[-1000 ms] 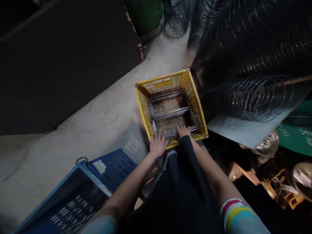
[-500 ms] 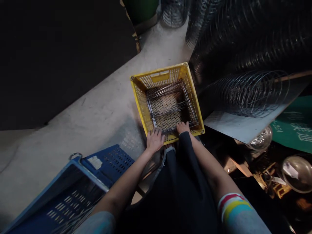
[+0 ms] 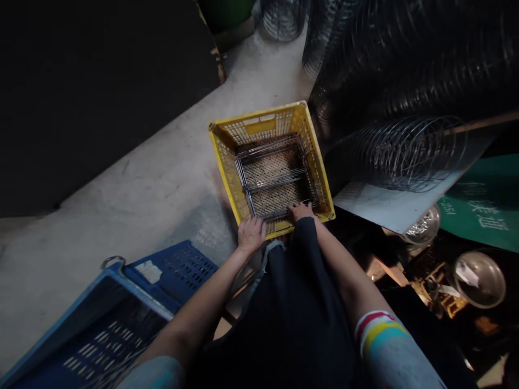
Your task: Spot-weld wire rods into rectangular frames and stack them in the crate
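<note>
A yellow plastic crate (image 3: 322, 162) with slotted walls is in front of my body. Inside it lie bent wire frames (image 3: 275, 178), thin metal rods forming a rectangle with a crossbar. My left hand (image 3: 251, 234) is wrapped over the near rim at its left corner, fingers curled inward. Over the same rim farther right reaches my right hand (image 3: 302, 210), its fingers spread just inside the crate, close to the near rods. Whether those fingertips touch the rods is hard to see.
A blue crate (image 3: 166, 275) stands at lower left, wire rods inside. On the right, a wire coil (image 3: 405, 154) rests on a pale board (image 3: 377, 208), near a green sign (image 3: 482, 205) and a round bowl (image 3: 480, 278). Dark wire coils (image 3: 446, 70) fill the upper right.
The whole view has shifted slightly, so the crate and surroundings appear a little farther left. Right-hand fingers look more spread; the left hand remains on the rim.
</note>
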A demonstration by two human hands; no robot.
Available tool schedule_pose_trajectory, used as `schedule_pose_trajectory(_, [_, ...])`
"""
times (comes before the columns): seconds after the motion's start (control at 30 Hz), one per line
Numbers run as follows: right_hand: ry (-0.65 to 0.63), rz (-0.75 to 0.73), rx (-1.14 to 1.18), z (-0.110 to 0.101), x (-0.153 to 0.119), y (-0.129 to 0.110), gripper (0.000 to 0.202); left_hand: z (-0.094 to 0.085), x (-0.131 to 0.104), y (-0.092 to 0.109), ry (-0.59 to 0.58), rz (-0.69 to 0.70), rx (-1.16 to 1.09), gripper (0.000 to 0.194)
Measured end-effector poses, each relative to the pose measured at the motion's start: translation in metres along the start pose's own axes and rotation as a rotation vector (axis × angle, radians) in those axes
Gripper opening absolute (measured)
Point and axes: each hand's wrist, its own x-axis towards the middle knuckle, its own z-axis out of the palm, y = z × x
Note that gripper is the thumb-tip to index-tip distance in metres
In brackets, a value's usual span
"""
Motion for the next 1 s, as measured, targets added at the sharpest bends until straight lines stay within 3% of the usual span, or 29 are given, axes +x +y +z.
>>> schedule_pose_trajectory(0.3, [0.008,-0.048,0.078,-0.001,0.007,0.004,0.039,-0.001,0.0,-0.001,-0.025,0.012,0.045,0.035])
schedule_pose_trajectory(0.5, [0.004,0.105,0.044,0.007,0.013,0.009,0.044,-0.001,0.001,0.0,-0.018,0.018,0.051,0.031])
schedule_pose_trajectory(0.8, [-0.114,0.058,0.065,0.019,0.024,0.017,0.042,0.001,0.0,-0.001,-0.035,0.027,0.075,0.032])
schedule_pose_trajectory(1.0, [-0.064,0.133,0.058,0.019,0.023,0.013,0.043,0.001,0.0,-0.001,-0.034,0.018,0.084,0.031])
